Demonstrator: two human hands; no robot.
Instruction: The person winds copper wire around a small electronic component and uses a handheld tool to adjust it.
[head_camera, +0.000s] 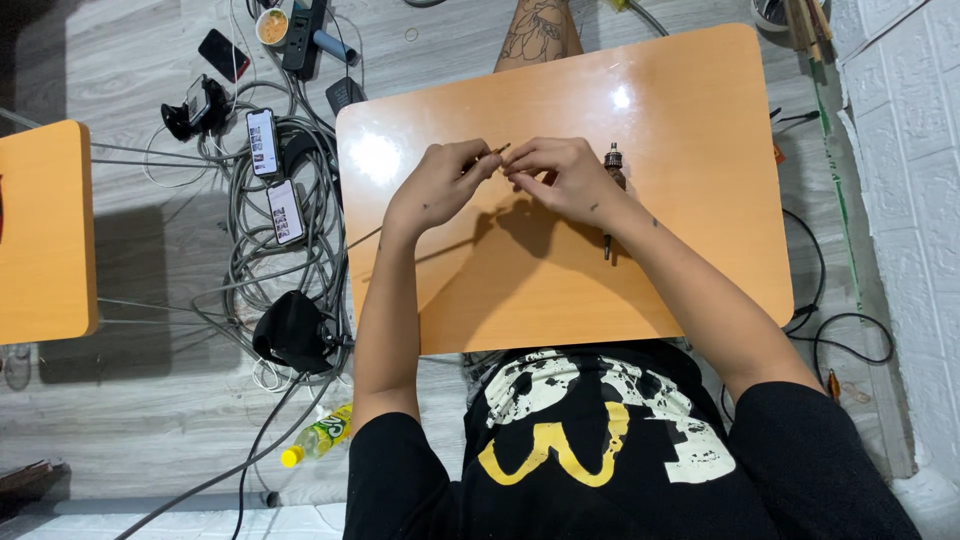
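Head view: much is hard to make out where the two hands meet over the middle of the table (700, 200); a thin brown stick (497, 150) is pinched between them, and only its short tip is seen past the knuckles, the rest being hidden by the fingers; the left hand (440, 185) is curled, its fingertips pressed together on the stick; the right hand (560, 175) is likewise closed on it from the other side, thumb and forefinger clamped. A slim dark tool (612, 170) with a metal tip lies on the table just beside the right hand, its middle covered by the wrist; its kind cannot be told. The tabletop is smooth, glossy orange with rounded corners. On the grey plank floor at the left, tangled grey cables (300, 250) are seen, two phones (273, 175) lying on them, and a yellow-capped bottle (318, 437) nearer the body.
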